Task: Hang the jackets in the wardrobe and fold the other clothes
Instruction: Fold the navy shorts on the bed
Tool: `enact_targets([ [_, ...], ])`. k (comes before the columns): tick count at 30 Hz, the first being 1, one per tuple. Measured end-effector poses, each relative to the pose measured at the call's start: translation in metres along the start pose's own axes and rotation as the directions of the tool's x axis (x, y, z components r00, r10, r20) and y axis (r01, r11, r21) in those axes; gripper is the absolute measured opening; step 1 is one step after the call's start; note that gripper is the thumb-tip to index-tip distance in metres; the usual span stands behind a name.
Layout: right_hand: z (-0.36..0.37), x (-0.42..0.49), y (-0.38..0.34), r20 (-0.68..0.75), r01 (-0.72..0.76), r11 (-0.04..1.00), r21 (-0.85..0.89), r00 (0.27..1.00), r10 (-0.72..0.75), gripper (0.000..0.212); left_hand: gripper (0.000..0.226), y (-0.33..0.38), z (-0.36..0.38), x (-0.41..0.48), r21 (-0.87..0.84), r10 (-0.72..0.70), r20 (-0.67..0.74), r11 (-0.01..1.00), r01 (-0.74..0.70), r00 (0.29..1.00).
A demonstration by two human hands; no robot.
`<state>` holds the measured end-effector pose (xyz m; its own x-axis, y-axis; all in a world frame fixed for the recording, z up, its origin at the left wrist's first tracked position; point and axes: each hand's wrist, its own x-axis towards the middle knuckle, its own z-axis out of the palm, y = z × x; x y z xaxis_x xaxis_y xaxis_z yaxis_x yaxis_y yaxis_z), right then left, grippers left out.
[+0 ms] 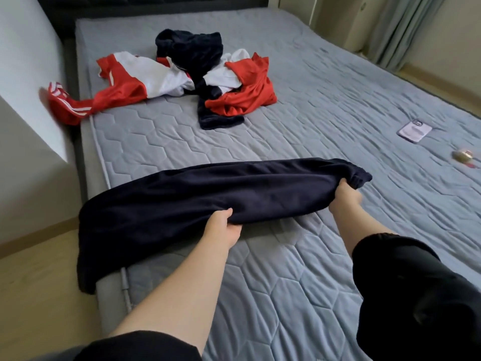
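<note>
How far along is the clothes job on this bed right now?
Nothing folded or hung shows yet. The left hand and right hand hold a navy garment stretched across the bed. The red, white and navy pile is left to sort.

Grey quilted mattress (312,100), dark headboard (156,1) at far end. Phone (414,131) in pale lilac case lies flat toward the right side; small gold object (462,155) near it, not touching. Curtain (398,29) far right.
</note>
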<state>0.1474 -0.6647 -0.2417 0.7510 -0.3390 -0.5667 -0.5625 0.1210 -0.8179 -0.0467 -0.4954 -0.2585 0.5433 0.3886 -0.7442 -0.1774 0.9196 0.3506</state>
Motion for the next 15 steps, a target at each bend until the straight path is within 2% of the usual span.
enact_targets([
  [2, -0.018, 0.006, -0.003, -0.005, 0.051, 0.990, -0.130, 0.999, -0.052, 0.048, 0.029, -0.021, 0.005, -0.005, 0.073, -0.078, 0.034, 0.994, 0.076, 0.996],
  [4, -0.032, 0.009, 0.007, -0.063, 0.091, 0.941, -0.326, 0.991, -0.118, 0.056, 0.019, -0.030, -0.006, -0.010, 0.130, -0.136, 0.020, 0.983, 0.132, 0.991],
  [6, -0.037, 0.003, 0.024, -0.142, 0.134, 0.796, -0.590, 0.954, -0.265, 0.067, 0.011, -0.024, -0.030, -0.013, 0.106, -0.120, -0.008, 0.987, 0.120, 0.993],
  [7, -0.034, -0.004, 0.033, -0.111, 0.181, 0.677, -0.713, 0.925, -0.364, 0.069, 0.009, -0.016, -0.043, -0.013, 0.069, -0.086, -0.015, 0.994, 0.087, 0.996],
  [8, -0.029, -0.011, 0.045, -0.018, 0.252, 0.545, -0.800, 0.897, -0.441, 0.069, 0.008, -0.006, -0.056, -0.013, 0.028, -0.048, -0.021, 0.998, 0.048, 0.999],
  [10, -0.012, -0.029, 0.068, 0.226, 0.408, 0.306, -0.860, 0.842, -0.489, 0.066, 0.006, 0.019, -0.082, -0.015, -0.049, 0.033, -0.043, 0.998, -0.035, 0.999],
  [12, 0.007, -0.053, 0.094, 0.430, 0.539, 0.146, -0.830, 0.783, -0.449, 0.062, 0.007, 0.045, -0.105, -0.020, -0.130, 0.102, -0.071, 0.985, -0.110, 0.992],
  [15, 0.041, -0.100, 0.136, 0.706, 0.725, -0.035, -0.688, 0.658, -0.264, 0.058, 0.011, 0.076, -0.122, -0.031, -0.243, 0.180, -0.094, 0.950, -0.198, 0.979],
])
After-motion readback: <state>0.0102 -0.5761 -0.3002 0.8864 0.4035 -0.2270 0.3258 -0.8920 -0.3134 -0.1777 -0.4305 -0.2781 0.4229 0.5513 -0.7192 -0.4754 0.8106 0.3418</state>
